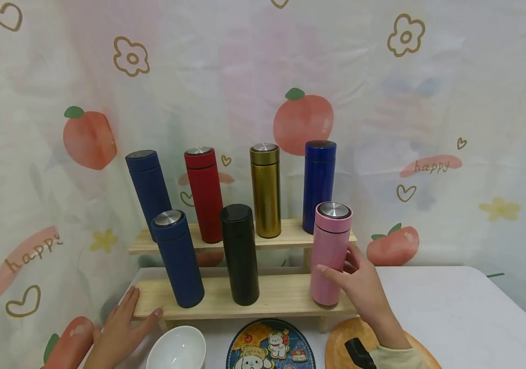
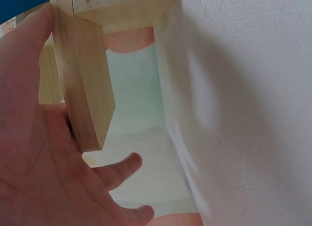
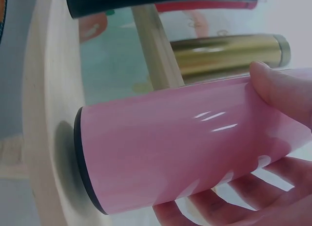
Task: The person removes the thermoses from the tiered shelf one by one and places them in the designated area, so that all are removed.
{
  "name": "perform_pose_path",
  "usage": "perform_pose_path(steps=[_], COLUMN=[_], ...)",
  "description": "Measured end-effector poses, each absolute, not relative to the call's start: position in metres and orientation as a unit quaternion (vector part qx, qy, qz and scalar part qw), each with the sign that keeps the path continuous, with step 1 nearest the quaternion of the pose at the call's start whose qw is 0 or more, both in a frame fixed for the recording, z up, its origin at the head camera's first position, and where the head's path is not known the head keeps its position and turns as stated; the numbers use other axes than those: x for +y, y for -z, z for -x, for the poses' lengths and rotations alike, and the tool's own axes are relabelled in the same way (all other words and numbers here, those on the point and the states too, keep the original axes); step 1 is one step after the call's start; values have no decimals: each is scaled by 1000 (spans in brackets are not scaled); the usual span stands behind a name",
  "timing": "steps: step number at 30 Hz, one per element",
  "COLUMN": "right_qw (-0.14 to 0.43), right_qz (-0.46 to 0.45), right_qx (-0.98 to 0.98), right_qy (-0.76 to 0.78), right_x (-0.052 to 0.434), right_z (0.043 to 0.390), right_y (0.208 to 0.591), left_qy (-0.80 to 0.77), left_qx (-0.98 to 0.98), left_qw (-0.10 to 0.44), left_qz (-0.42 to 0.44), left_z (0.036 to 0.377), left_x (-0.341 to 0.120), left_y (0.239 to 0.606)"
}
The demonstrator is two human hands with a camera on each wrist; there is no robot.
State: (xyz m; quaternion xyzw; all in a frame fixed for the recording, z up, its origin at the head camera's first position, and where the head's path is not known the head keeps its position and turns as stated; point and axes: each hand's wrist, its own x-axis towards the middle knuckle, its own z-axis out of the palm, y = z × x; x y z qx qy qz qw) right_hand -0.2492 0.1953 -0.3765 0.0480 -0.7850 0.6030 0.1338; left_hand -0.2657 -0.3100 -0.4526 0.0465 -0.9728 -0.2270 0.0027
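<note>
At the right end of the lower wooden shelf (image 1: 281, 296), my right hand (image 1: 360, 282) grips a pink thermos bottle (image 1: 331, 256) with a silver-topped lid. Thumb and fingers wrap opposite sides of the bottle (image 3: 170, 148) in the right wrist view; its dark base is at the board, and I cannot tell whether it fully rests there. My left hand (image 1: 122, 328) touches the left end of that shelf, fingers straight and thumb at the front edge. The left wrist view shows the palm beside the board's end (image 2: 83, 80). On the same shelf stand a blue bottle (image 1: 180, 261) and a black bottle (image 1: 240, 256).
Behind, the upper shelf (image 1: 290, 233) holds a dark blue bottle (image 1: 147, 189), a red bottle (image 1: 204, 197), a gold bottle (image 1: 266, 195) and a bright blue bottle (image 1: 319, 184). In front lie a white bowl (image 1: 177, 351), a cartoon round mat (image 1: 269, 353) and a round wooden board (image 1: 343, 341).
</note>
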Motion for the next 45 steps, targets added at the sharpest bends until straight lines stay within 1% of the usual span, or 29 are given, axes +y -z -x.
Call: perform_pose_path(steps=[9, 26, 30, 40, 45], right_qw=[157, 195, 206, 197, 194], right_qz=[-33, 53, 60, 67, 91], right_qx=[-790, -791, -786, -741, -756], right_qy=[-591, -578, -580, -639, -618], right_x=[220, 262, 270, 287, 293], right_z=[243, 242, 245, 249, 250], right_y=[372, 376, 381, 391, 392], left_qy=[228, 211, 219, 220, 225], left_qx=[-972, -976, -975, -974, -973], left_qw=[6, 12, 12, 12, 14], left_qz=[-50, -48, -46, -50, -52], left_z=[268, 270, 271, 270, 269], left_x=[-311, -310, -311, -312, -311], left_y=[456, 452, 455, 457, 457])
